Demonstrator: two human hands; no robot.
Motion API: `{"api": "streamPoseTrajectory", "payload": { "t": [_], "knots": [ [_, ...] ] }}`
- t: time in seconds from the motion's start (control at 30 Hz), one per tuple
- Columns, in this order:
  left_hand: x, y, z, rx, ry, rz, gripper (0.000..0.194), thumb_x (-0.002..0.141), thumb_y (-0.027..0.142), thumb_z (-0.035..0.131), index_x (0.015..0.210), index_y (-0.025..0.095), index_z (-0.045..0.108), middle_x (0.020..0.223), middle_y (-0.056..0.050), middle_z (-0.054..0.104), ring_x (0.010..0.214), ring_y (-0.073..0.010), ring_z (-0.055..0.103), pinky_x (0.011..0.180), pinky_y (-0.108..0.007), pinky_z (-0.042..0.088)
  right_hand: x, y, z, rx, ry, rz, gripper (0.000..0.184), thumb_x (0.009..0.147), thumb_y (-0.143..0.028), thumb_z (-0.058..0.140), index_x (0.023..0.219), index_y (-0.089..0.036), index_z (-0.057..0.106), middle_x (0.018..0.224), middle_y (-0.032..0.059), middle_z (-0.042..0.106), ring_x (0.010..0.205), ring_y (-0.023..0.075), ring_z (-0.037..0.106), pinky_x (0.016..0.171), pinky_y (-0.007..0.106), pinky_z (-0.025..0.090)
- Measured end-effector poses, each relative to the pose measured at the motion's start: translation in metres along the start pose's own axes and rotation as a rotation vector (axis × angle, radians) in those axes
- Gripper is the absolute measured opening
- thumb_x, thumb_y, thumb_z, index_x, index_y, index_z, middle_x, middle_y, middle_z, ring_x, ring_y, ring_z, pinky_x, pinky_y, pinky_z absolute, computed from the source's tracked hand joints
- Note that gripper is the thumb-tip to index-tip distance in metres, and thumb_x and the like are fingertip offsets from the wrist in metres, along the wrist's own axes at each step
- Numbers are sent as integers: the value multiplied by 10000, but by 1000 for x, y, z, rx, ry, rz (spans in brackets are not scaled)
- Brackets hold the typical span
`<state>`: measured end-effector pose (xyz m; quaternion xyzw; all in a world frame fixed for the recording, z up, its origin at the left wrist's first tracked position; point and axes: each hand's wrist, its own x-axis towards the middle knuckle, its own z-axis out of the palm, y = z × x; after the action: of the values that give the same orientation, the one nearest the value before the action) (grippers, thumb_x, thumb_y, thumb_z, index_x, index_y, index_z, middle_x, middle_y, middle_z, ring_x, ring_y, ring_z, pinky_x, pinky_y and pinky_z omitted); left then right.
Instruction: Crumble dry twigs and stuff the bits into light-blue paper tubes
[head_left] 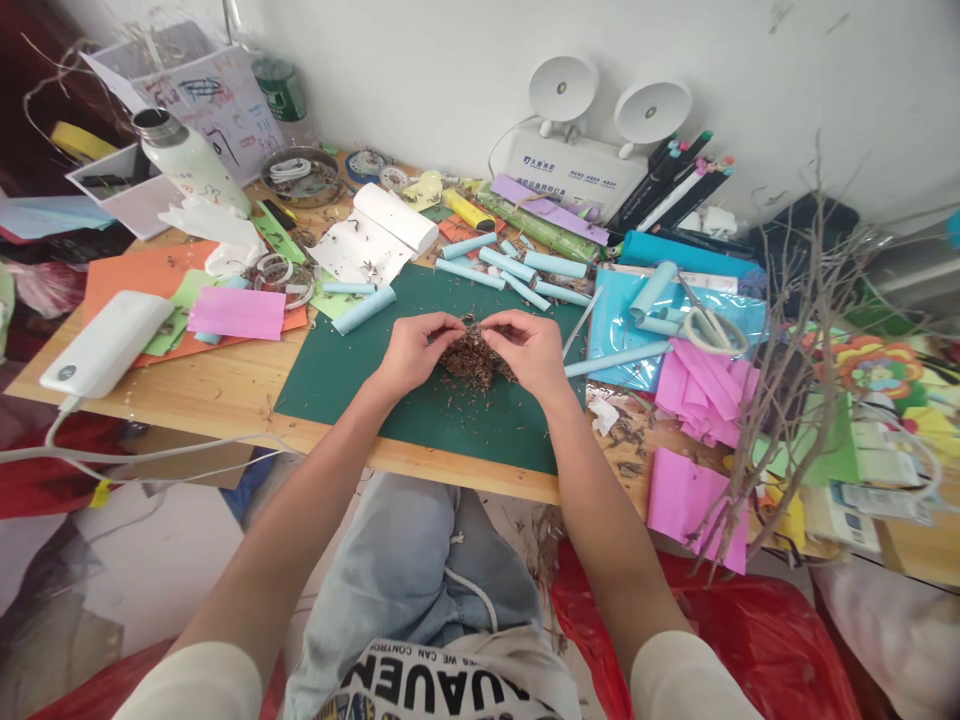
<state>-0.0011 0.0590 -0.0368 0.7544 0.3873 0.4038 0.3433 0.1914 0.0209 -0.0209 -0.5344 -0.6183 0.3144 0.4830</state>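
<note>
A brown clump of dry twig bits (472, 362) lies on the dark green cutting mat (352, 390) in the middle of the wooden table (217, 390). My left hand (411, 352) pinches its left side with fingers closed. On the clump's right side my right hand (529, 350) also grips it, fingers curled over the top. Small brown crumbs are scattered on the mat around both hands.
Rolled light blue paper tubes (510, 268) lie behind the mat. Pink paper sheets (701, 395), scissors (705, 328) and bare branches (787, 380) are at the right. A white power bank (105, 342), pink paper (236, 312), a white bottle (187, 160) and orange paper sit left.
</note>
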Motion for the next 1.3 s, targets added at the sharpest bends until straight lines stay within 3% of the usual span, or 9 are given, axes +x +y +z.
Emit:
{"api": "streamPoseTrajectory", "payload": {
  "t": [0.17,0.3,0.47,0.57,0.73,0.9,1.1,1.2,1.3],
  "knots": [
    [0,-2,4,-96,36,9,271,872,360,651,1050,182,751,994,-75,767,876,-203,707,825,-326,560,1,1,9,160,58,-8,180,759,-329,740,910,-232,757,1035,53,719,931,197,682,804,335,585],
    [-1,-1,4,-94,43,-16,208,828,323,694,958,174,761,945,-69,771,846,-201,706,793,-321,567,-2,-1,20,150,90,69,180,745,-326,738,883,-211,748,897,39,752,797,182,698,752,323,596],
    [0,-4,0,26,89,-45,184,865,284,624,938,167,746,919,-63,766,804,-187,689,760,-312,551,2,7,13,168,126,127,175,747,-327,731,861,-197,760,726,18,743,640,180,690,648,322,593],
    [2,-8,-3,113,61,9,222,906,286,565,962,168,745,960,-79,761,871,-206,680,825,-344,540,3,10,7,107,149,120,210,804,-343,677,919,-201,780,802,32,769,667,200,712,685,356,605],
    [2,-7,-7,272,-76,191,334,932,194,458,1164,189,698,1125,-83,717,1015,-242,589,920,-432,484,0,2,1,-119,-62,-11,244,868,-260,578,999,-246,784,1103,26,762,1022,227,711,934,378,560],
    [0,-3,-8,353,4,204,315,957,233,443,1127,185,704,1090,-96,687,987,-251,534,915,-447,453,0,-3,-22,-283,-3,-16,258,859,-266,574,1033,-221,759,1012,53,766,703,181,681,700,337,563],
    [1,-1,-2,351,-118,318,306,878,447,641,1065,225,737,1092,-103,666,1005,-267,519,912,-445,462,-1,-4,-35,-462,-349,16,88,727,-235,722,799,-205,763,738,17,733,609,159,626,626,290,492],
    [2,-5,2,321,-165,334,214,920,369,597,986,228,745,1054,-88,691,993,-250,534,891,-427,472,-1,-7,-27,-351,-239,-8,126,790,-181,629,763,-201,750,744,19,730,669,160,646,666,287,515],
    [1,-8,4,261,-92,298,188,944,306,568,980,212,726,961,-69,721,917,-215,574,858,-389,490,-1,-9,-14,-126,-47,-22,119,817,-243,644,861,-197,744,884,39,737,760,168,672,700,294,563]
  ]
}}
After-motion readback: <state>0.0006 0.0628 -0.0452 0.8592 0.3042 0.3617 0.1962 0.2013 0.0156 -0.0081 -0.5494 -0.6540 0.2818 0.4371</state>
